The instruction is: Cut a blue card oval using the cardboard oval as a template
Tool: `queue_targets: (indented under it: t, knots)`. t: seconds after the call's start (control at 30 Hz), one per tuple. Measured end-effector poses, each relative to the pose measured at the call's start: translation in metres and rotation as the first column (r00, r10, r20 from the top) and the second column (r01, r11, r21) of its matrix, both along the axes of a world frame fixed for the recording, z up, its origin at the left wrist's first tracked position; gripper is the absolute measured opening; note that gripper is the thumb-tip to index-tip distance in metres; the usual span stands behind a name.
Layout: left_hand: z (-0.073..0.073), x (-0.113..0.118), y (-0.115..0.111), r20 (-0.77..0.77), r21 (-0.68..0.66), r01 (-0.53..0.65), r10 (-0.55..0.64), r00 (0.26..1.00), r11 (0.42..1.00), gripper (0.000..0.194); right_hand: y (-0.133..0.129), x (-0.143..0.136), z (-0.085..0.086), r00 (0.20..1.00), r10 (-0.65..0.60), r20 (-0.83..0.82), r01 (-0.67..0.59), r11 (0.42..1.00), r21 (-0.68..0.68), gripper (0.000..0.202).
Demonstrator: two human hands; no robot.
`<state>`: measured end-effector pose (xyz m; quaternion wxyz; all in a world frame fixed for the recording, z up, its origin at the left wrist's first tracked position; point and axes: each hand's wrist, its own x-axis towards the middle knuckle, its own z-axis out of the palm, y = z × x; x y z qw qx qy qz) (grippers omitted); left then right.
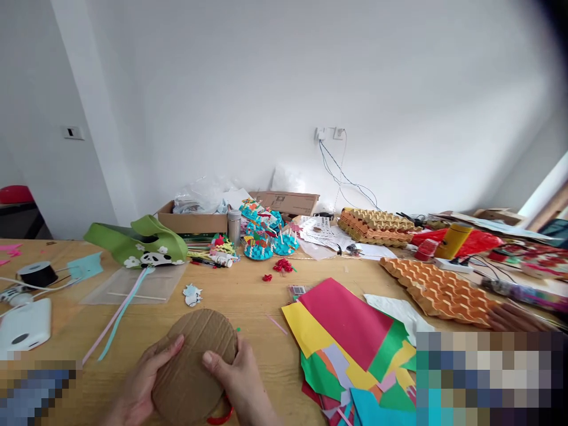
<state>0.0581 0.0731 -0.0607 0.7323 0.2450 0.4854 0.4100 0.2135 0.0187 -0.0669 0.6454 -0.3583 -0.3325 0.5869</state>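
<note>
A rounded piece of brown cardboard [195, 373] is held above the front of the wooden table. My left hand [139, 381] grips its left edge, thumb lying on the upper face. From the other side my right hand [242, 378] pinches the right edge, its thumb also on top and the other fingers hidden beneath. Under the right hand a red curved piece [222, 417] shows; its kind is unclear. Just beyond the cardboard lies a small white-and-blue paper cutout [192, 294].
Coloured paper sheets [341, 325] are heaped to the right. Another person's hand [519, 316] is by an orange egg tray [439, 290]. A green felt panda piece [137, 245] stands left, near a white device [26, 328]. Blue paper crafts [261, 248] stand at the back.
</note>
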Motion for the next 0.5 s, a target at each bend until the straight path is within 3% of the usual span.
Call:
queue_targets:
  t: [0.2, 0.43, 0.5]
  knots:
    - [-0.011, 0.004, -0.003, 0.048, -0.059, 0.014, -0.011, 0.999, 0.998, 0.057, 0.001, 0.005, 0.001, 0.996, 0.03, -0.079, -0.023, 0.995, 0.098, 0.051]
    - [0.002, -0.01, -0.013, 0.024, -0.032, 0.149, -0.148, 0.989, 0.988, 0.08, -0.004, 0.025, 0.009, 0.963, 0.226, 0.148, -0.237, 0.969, 0.063, 0.045]
    - [0.002, -0.01, -0.015, 0.02, -0.049, 0.149, -0.148, 0.989, 0.988, 0.079, -0.005, 0.024, 0.01, 0.967, 0.221, 0.127, -0.228, 0.973, 0.045, 0.049]
